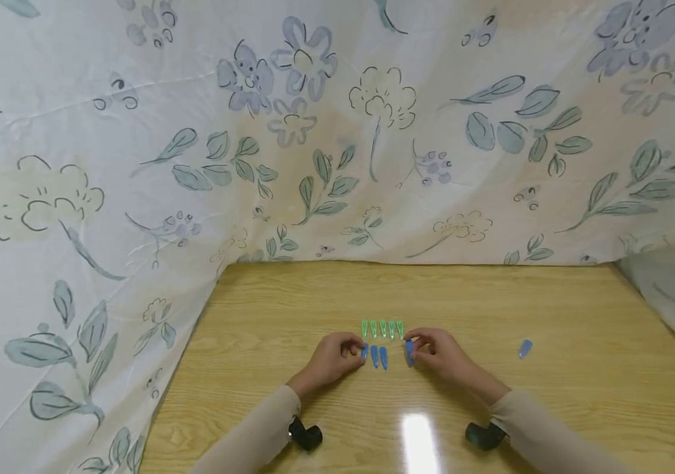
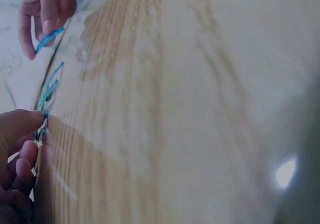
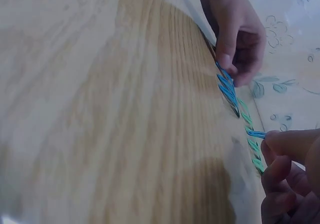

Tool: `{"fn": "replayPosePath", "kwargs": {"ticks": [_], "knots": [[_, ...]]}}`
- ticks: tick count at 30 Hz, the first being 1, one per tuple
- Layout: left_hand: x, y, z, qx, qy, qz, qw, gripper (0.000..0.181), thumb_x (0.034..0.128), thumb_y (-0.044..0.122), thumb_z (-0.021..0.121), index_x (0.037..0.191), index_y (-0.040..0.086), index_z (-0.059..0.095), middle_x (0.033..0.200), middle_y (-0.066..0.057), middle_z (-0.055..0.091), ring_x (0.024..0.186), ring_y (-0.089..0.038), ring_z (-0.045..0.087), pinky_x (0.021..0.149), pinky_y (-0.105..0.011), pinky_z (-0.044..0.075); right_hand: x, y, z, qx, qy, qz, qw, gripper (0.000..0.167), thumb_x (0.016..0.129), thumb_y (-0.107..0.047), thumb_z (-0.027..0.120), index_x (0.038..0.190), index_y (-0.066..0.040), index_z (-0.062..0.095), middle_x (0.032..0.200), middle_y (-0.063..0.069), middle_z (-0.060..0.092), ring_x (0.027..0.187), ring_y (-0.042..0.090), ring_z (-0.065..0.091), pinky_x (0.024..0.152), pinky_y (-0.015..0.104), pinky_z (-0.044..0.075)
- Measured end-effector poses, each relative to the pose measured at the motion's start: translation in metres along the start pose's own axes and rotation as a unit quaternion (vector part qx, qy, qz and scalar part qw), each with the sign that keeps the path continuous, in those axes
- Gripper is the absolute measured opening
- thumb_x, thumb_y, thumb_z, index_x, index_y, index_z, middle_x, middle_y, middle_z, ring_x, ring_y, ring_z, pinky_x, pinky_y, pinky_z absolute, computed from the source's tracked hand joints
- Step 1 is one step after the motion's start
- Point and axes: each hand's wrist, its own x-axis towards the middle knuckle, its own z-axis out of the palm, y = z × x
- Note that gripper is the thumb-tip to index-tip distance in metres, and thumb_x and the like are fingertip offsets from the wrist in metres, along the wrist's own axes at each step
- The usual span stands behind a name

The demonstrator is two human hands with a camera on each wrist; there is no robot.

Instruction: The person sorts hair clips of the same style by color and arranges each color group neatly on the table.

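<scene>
Several green snap hair clips [image 1: 382, 329] lie side by side in a row on the wooden table. Just below them is a shorter row of blue hair clips [image 1: 375, 357]. My left hand [image 1: 334, 357] pinches the blue clip [image 1: 364, 353] at this row's left end between thumb and forefinger, at the tabletop. Two more blue clips lie beside it. Past a gap to the right, my right hand [image 1: 439, 352] pinches another blue hair clip [image 3: 256, 134] by one end. That clip appears raised off the table in the right wrist view. The fingertips partly cover both held clips.
One more blue hair clip [image 1: 525, 348] lies apart on the right side of the table [image 1: 586, 395]. Flowered cloth [image 1: 343, 217] hangs behind the table and along its sides. A bright reflection shows on the tabletop near the front.
</scene>
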Motion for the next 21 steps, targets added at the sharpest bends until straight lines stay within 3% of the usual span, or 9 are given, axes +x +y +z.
{"fn": "replayPosePath", "kwargs": {"ticks": [8, 21], "knots": [[0.000, 0.000, -0.002, 0.003, 0.000, 0.004, 1.0000, 0.016, 0.0879, 0.014, 0.078, 0.103, 0.010, 0.074, 0.082, 0.003, 0.062, 0.062, -0.002, 0.043, 0.058, -0.018, 0.038, 0.009, 0.003, 0.015, 0.025, -0.026, 0.003, 0.9993, 0.030, 0.090, 0.005, 0.067, 0.119, 0.010, 0.064, 0.088, 0.017, 0.068, 0.063, 0.000, 0.051, 0.055, 0.018, 0.042], [-0.001, 0.003, -0.004, 0.005, 0.008, 0.004, 0.9999, 0.017, 0.0872, 0.013, 0.078, 0.103, 0.009, 0.074, 0.082, 0.001, 0.063, 0.061, -0.003, 0.043, 0.057, -0.018, 0.037, 0.017, 0.003, 0.026, -0.022, -0.023, 0.015, 0.9994, 0.027, 0.091, -0.003, 0.070, 0.117, 0.004, 0.068, 0.093, 0.011, 0.069, 0.064, 0.002, 0.051, 0.059, 0.020, 0.043]]}}
